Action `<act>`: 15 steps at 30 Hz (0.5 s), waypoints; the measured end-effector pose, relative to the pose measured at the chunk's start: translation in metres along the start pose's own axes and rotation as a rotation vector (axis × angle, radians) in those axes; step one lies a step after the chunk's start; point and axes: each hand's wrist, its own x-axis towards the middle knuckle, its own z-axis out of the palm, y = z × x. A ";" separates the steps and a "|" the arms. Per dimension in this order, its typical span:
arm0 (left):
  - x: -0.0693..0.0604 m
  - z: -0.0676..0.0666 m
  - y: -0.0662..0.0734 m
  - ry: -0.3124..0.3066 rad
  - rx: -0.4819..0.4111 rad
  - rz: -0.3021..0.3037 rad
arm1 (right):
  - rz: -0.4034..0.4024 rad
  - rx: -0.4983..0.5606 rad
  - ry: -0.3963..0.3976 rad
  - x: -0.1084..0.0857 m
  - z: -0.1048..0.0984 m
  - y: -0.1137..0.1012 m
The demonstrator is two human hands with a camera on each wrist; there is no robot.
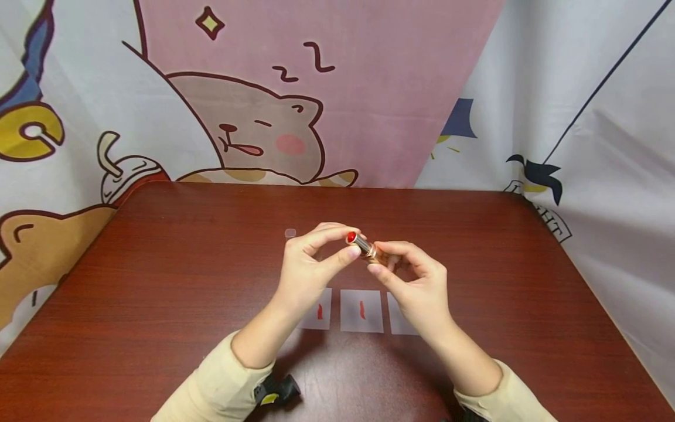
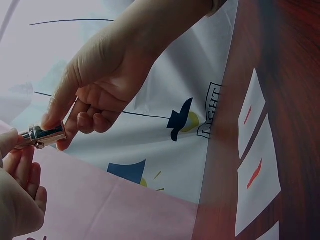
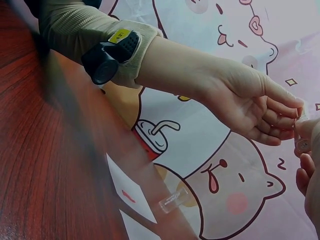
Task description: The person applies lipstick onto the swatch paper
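A lipstick point(image 1: 364, 245) with a red tip and a shiny metallic tube is held up over the table, tilted, tip toward the upper left. My left hand point(image 1: 308, 261) pinches the tube near the red end between thumb and fingers. On the gold lower end, my right hand point(image 1: 419, 281) has its thumb and index finger. The left wrist view shows the tube point(image 2: 47, 134) spanning both hands' fingertips. Right fingers hide most of it in the right wrist view.
White paper pieces lie in a row below the hands; the middle one point(image 1: 350, 310) and left one point(image 1: 311, 319) carry red strokes. My right hand partly covers the right paper point(image 1: 405, 323). A clear cap-like piece point(image 3: 174, 201) lies on the brown table point(image 1: 211, 246). Printed cloth hangs behind.
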 end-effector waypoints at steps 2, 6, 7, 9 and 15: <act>0.000 0.000 0.000 0.002 0.002 -0.001 | -0.008 0.031 0.001 0.000 0.001 0.000; 0.000 0.000 0.000 0.008 0.019 0.005 | -0.010 0.064 0.000 0.000 0.002 0.000; 0.000 -0.001 0.000 0.010 0.024 0.006 | -0.007 0.070 -0.003 0.000 0.002 0.000; 0.000 -0.001 0.000 0.013 0.032 0.009 | 0.008 0.065 -0.015 0.000 0.001 -0.001; 0.000 -0.001 0.002 0.019 0.033 0.004 | 0.036 0.061 -0.073 0.003 -0.003 -0.001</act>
